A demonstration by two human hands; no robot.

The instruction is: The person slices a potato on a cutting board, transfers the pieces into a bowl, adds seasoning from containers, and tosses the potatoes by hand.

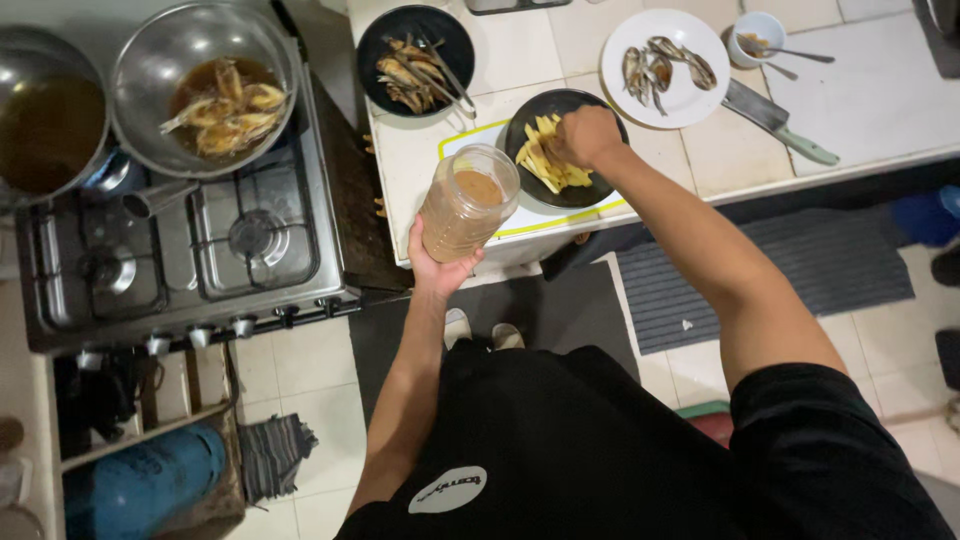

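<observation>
My left hand [440,268] grips a clear open jar [467,203] of brown powder from below, holding it just off the counter's front edge. My right hand [585,135] is over a black plate [590,190] of yellow potato sticks [545,160], fingers bunched together above them. The plate rests on a white cutting board with a yellow-green rim [455,137].
A black bowl of fried fish with tongs [415,45], a white plate of small fish [665,65], a cup with spoon [758,35] and a cleaver [775,120] lie on the tiled counter [860,95]. The stove [200,250] at left carries a pan of frying fish [205,85] and a pot [45,115].
</observation>
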